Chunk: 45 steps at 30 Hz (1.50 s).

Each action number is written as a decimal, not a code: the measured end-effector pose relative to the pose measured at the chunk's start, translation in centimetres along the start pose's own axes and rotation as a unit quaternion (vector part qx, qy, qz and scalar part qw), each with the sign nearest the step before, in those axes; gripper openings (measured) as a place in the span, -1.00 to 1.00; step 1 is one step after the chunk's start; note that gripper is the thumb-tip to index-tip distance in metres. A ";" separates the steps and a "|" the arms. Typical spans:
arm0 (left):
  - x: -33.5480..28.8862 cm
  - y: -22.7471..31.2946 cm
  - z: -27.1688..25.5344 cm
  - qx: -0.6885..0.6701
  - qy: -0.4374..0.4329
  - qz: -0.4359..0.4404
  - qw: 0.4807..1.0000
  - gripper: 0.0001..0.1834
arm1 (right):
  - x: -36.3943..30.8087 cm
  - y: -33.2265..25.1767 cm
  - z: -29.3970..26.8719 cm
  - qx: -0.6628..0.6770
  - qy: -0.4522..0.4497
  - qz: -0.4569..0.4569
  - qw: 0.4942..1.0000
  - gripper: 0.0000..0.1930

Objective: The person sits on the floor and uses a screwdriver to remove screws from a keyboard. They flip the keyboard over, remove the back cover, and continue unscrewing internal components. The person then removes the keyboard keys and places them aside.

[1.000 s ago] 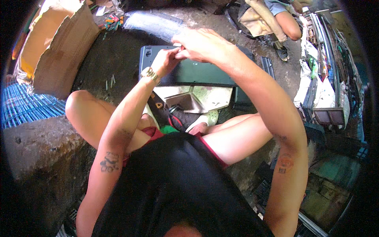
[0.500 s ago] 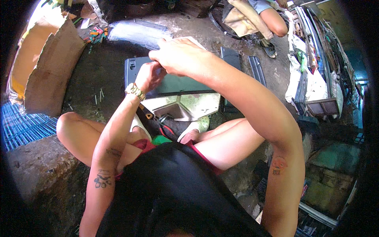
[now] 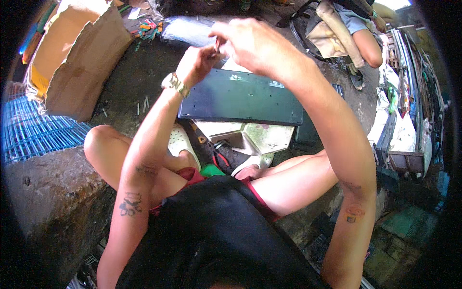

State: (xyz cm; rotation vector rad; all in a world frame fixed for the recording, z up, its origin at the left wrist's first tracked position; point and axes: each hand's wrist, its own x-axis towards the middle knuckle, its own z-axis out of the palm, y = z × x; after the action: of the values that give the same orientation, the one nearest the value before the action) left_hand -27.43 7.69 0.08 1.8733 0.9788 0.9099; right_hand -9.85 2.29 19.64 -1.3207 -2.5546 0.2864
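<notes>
My left hand [image 3: 196, 63], with a gold watch [image 3: 175, 85] at its wrist, is raised in front of me with its fingers pinched together. My right hand [image 3: 252, 43] meets it from the right, fingers curled in, above the far edge of a dark rectangular panel [image 3: 240, 98]. Something small and dark shows between the fingertips, too small to name. The panel lies flat, and a pale moulded tray-like piece [image 3: 269, 136] pokes out from under its near edge. By my feet lie a tool with red handles [image 3: 220, 159] and a yellow-and-black tool [image 3: 198, 135].
A torn cardboard box [image 3: 91, 62] stands at the left, beside a blue wire rack [image 3: 41, 127] and a stone-like block [image 3: 53, 197]. Colourful small pieces [image 3: 148, 30] lie beyond. Another person's knee [image 3: 368, 48] shows at far right, above stacked long strips [image 3: 404, 72].
Both hands have moved a little farther away, still close together. The whole view has shifted, so more of the dark panel shows.
</notes>
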 end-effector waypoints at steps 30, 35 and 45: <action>-0.1 -3.4 0.6 0.090 -0.068 0.043 0.993 -0.81 | 3.3 0.7 2.9 -0.085 -0.172 0.059 0.980 -0.66; 0.5 -4.6 1.4 -0.036 -0.083 -0.003 0.996 -0.76 | 4.1 0.0 2.6 -0.132 -0.229 0.159 0.951 -0.61; -0.2 -2.4 0.8 0.014 -0.073 0.006 0.997 -0.73 | 4.0 0.4 3.0 -0.139 -0.224 0.165 0.951 -0.67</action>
State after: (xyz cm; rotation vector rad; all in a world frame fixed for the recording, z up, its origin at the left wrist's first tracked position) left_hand -27.54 8.17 -2.40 1.9411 0.8967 0.7565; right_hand -12.74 5.64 17.19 -1.9966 -2.7997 0.3287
